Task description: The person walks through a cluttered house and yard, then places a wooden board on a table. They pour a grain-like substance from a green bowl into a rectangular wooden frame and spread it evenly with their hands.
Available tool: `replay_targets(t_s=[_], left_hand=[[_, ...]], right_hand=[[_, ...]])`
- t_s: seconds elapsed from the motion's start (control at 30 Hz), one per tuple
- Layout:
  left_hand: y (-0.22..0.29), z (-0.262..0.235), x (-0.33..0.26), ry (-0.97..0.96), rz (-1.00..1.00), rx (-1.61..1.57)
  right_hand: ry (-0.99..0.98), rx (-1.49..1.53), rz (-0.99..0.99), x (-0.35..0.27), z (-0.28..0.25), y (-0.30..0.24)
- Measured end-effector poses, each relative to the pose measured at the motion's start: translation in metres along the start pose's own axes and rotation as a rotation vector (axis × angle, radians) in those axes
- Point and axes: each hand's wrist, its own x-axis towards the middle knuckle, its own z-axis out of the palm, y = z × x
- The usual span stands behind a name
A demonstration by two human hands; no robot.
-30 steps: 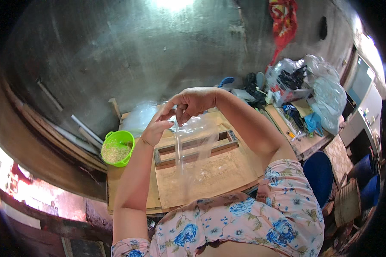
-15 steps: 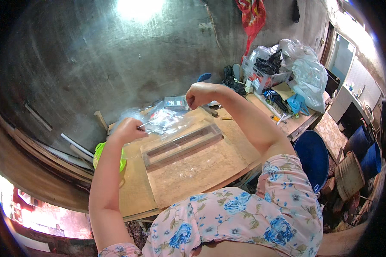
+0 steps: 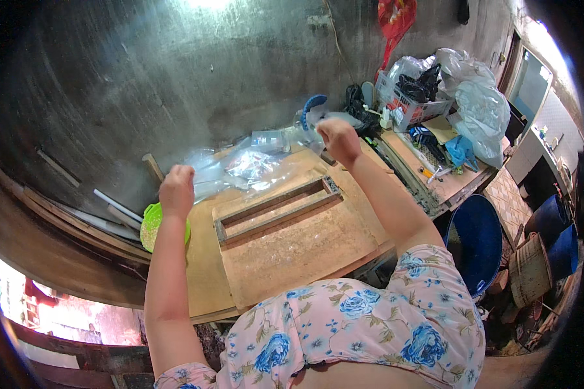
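Observation:
A clear plastic sheet (image 3: 250, 165) is stretched between my two hands above the back of the worktable. My left hand (image 3: 177, 189) is closed on its left end, near a bright green bowl (image 3: 152, 231) with pale contents. Higher up and to the right, my right hand (image 3: 340, 139) pinches the other end, close to a blue curved object (image 3: 313, 109) by the wall. A rectangular wooden frame (image 3: 279, 221) lies below the sheet on a flat wooden board (image 3: 292, 264), which rests on the table. Things behind the sheet show blurred through it.
To the right, a grey plastic crate (image 3: 416, 117) holds bags, with tools and a blue bag (image 3: 461, 151) beside it. A large blue tub (image 3: 474, 240) stands right of the table. White pipe (image 3: 118, 212) and boards lean at left; a grey wall (image 3: 175, 84) rises behind.
My hands have spread apart: the left has moved left and up, the right to the right. The plastic sheet is drawn wider, away from over the frame.

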Motion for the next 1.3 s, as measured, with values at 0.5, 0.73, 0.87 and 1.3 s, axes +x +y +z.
replay_targets(t_s=[0.5,0.73,0.87,1.3], left_hand=[[0.019,0.156,-0.220,-0.292,-0.165,-0.057],[0.038,0.143,-0.211,-0.455,-0.242,-0.085],[0.036,0.152,-0.214,-0.459,-0.249,-0.110],[0.038,0.145,-0.218,-0.398,-0.282,-0.143]], right_hand=[[-0.273,0.089,0.616,-0.223,0.055,-0.005],[-0.538,0.094,0.799,-0.183,0.033,-0.022],[-0.756,-0.186,0.641,-0.174,0.059,-0.027],[-0.741,-0.443,0.919,-0.149,0.067,-0.011]])
